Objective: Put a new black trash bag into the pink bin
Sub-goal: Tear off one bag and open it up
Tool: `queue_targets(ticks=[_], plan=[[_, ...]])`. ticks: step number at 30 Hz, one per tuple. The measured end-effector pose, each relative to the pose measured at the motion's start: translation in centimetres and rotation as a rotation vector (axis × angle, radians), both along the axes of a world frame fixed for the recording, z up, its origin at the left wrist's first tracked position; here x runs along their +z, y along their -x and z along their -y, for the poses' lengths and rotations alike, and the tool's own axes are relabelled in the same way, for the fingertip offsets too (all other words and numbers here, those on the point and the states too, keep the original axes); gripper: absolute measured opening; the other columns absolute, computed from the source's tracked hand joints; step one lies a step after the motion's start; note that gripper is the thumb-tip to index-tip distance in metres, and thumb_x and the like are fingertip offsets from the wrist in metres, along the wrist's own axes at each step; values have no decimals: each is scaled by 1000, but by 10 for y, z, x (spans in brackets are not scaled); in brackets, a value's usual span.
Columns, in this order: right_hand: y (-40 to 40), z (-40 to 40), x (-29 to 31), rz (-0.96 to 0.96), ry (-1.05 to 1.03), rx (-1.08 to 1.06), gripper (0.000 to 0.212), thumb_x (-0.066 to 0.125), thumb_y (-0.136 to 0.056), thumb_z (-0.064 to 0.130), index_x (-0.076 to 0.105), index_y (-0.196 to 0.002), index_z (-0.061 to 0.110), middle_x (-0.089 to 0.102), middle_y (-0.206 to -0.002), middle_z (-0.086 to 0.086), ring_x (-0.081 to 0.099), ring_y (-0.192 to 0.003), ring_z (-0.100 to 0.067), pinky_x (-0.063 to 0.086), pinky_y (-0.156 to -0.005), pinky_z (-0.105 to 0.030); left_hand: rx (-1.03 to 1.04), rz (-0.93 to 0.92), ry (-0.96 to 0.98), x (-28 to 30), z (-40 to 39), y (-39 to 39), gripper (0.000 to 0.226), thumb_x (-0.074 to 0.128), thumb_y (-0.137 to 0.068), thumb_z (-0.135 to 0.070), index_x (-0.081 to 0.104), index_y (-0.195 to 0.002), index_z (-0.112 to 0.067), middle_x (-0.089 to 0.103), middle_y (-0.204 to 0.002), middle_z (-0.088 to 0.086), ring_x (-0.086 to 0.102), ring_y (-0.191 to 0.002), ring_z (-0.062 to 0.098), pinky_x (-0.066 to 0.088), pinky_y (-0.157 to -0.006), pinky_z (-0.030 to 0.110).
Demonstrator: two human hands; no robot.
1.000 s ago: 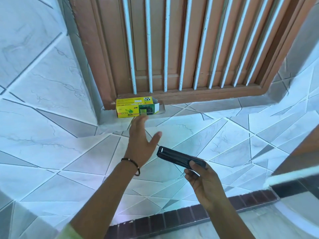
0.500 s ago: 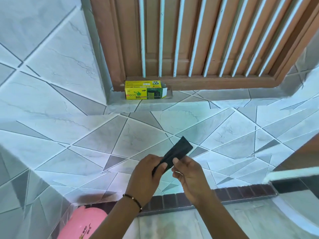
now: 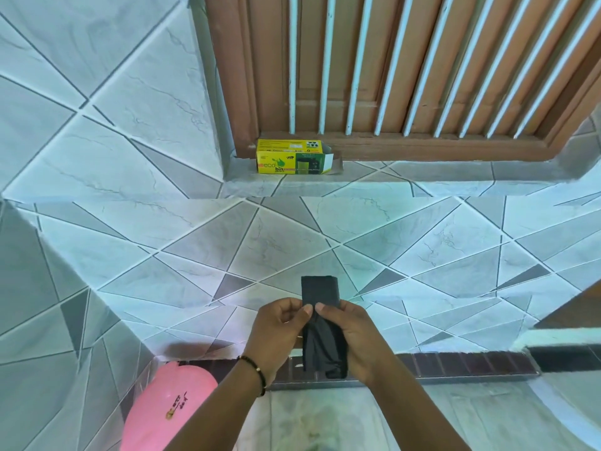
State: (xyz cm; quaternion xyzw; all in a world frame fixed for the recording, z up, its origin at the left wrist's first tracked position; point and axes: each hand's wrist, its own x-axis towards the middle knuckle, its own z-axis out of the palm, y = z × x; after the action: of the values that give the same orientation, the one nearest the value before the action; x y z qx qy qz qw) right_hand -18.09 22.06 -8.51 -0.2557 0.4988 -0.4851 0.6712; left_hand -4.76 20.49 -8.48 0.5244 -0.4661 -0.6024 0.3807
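Below, tiled wall (image 3: 162,255); yellow box (image 3: 292,156) on ledge (image 3: 422,177) under wooden window (image 3: 406,70).

Illumination is bright, even and daylight-like, with a cool bluish cast over the tiled wall (image 3: 136,255). No single source is visible. Shadows are soft: a faint one lies under the yellow box (image 3: 294,156) on the ledge, and a dim patch sits above the pink bin (image 3: 169,408). No harsh glare is recorded. Wide-angle distortion bends the window bars (image 3: 383,63) and tile joints toward the frame edges. The centre is reasonably sharp; the corners are smeared and soft, notably the lower right.
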Motion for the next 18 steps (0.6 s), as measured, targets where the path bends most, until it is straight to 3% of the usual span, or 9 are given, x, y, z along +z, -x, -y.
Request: queue_targets(ticks=[4, 8, 11, 14, 18], plan=[[3, 5, -3, 144, -44, 73, 53, 71, -73, 12, 55, -117, -10, 62, -105, -28, 60, -91, -36, 53, -80, -44, 79, -50, 12, 4, 1, -5, 13, 59, -89, -13, 66, -82, -4, 71, -73, 6, 67, -68, 16, 55, -59, 28], [8, 5, -6, 274, 1, 93, 75, 86, -54, 16, 56, -117, -8, 64, -104, -25, 64, -85, -33, 58, -71, -38, 14, -38, 6, 4, 2, -15, 12, 59, -88, -15, 65, -80, -8, 71, -69, 3, 66, -63, 13, 57, -64, 29], [7, 4, -8, 318, 21, 123, 76, 90, -48, 22, 60, -112, -6, 65, -102, -24, 64, -85, -33, 57, -76, -41, -31, -29, 13, 3, 1, -15, 12, 59, -88, -13, 65, -80, -9, 72, -69, 2, 67, -65, 14, 58, -69, 33], [14, 3, -6, 303, 22, 155, 75, 87, -54, 23, 59, -116, -8, 62, -112, -28, 63, -91, -36, 54, -83, -43, -15, -6, 28, 2, 3, -18, 11, 58, -88, -13, 64, -80, -9, 71, -65, -5, 67, -64, 10, 57, -66, 29], [27, -2, -4, 255, 26, 152, 74, 90, -46, 24, 63, -111, -1, 68, -106, -20, 65, -89, -31, 55, -76, -38, 38, -52, 29, 3, 8, -30, 13, 56, -89, -11, 64, -85, -2, 68, -67, 0, 61, -68, 15, 54, -61, 23]])
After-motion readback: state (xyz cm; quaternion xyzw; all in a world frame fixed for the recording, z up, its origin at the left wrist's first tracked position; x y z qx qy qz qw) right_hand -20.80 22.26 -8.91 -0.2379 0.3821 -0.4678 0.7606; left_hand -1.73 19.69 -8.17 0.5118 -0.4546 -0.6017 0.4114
